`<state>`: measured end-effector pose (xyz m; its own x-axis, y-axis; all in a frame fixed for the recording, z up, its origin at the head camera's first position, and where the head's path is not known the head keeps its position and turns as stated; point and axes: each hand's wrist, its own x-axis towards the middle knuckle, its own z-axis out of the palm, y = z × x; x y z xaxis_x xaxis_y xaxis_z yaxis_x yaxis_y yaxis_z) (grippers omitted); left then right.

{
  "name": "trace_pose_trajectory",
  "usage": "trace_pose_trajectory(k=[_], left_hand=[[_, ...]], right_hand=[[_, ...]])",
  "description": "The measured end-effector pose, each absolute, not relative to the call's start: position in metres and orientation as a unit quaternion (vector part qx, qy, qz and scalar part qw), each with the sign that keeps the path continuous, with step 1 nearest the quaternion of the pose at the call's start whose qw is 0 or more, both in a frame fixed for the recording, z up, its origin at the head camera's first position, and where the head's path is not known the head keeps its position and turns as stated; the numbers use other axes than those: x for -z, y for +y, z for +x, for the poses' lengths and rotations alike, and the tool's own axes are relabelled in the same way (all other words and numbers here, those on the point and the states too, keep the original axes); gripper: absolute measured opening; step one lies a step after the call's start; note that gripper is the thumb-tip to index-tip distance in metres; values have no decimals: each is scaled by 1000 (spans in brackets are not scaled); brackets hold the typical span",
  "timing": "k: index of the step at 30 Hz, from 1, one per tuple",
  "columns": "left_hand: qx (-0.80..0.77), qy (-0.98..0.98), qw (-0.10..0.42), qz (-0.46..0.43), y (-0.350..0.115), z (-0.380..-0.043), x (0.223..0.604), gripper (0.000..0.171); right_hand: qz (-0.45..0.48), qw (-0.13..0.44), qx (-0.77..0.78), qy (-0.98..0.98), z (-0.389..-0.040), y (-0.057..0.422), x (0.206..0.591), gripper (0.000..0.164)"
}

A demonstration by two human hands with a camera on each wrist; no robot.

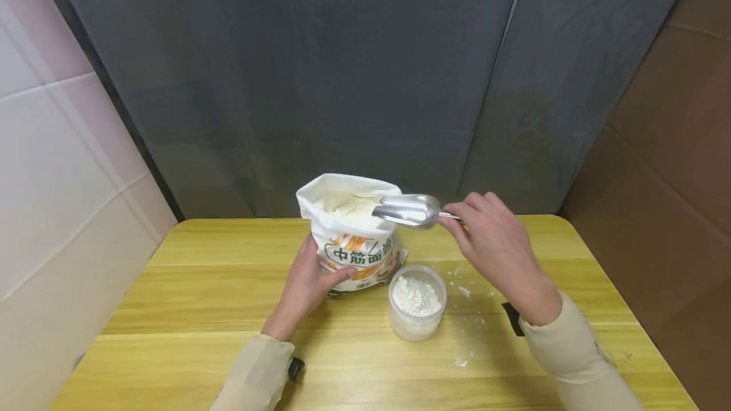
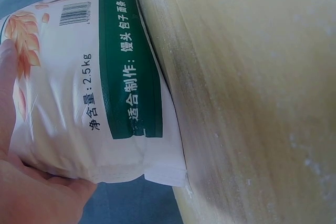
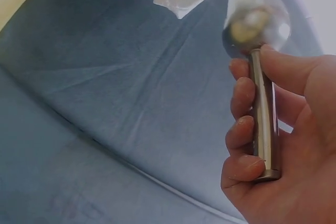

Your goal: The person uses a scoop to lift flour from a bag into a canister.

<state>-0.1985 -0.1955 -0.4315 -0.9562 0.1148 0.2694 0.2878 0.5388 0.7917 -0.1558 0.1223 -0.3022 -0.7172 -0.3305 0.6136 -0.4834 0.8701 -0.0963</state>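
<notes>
A white flour bag [image 1: 356, 252] with its top open stands on the table, and pale flour [image 1: 351, 208] shows inside. My left hand [image 1: 308, 278] grips the bag's lower left side, thumb across the front; the left wrist view shows the fingers [image 2: 52, 184] around its edge. My right hand [image 1: 502, 249] holds a metal scoop [image 1: 412, 210] by its handle, and the right wrist view shows the fingers curled round that handle [image 3: 266, 124]. The scoop's tip reaches over the right rim of the bag's mouth. In front of the bag, a clear plastic jar [image 1: 415, 328] contains a heap of white flour [image 1: 415, 297].
Spilled flour [image 1: 464, 292] dots the wooden table [image 1: 200, 303] right of the jar. A grey curtain [image 1: 285, 81] hangs behind the table's back edge. A pale panel [image 1: 68, 144] stands at the left and a brown one [image 1: 662, 144] at the right.
</notes>
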Motion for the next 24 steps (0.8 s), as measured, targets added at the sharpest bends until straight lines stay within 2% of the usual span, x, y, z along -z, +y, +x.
trace_pose_trajectory(k=[16, 24], left_hand=[[460, -874, 98, -117, -196, -199, 431, 95], [460, -874, 101, -120, -196, -199, 432, 95]], right_hand=[[246, 281, -31, -927, -172, 93, 276, 12], [239, 243, 12, -940, -182, 77, 265, 11]])
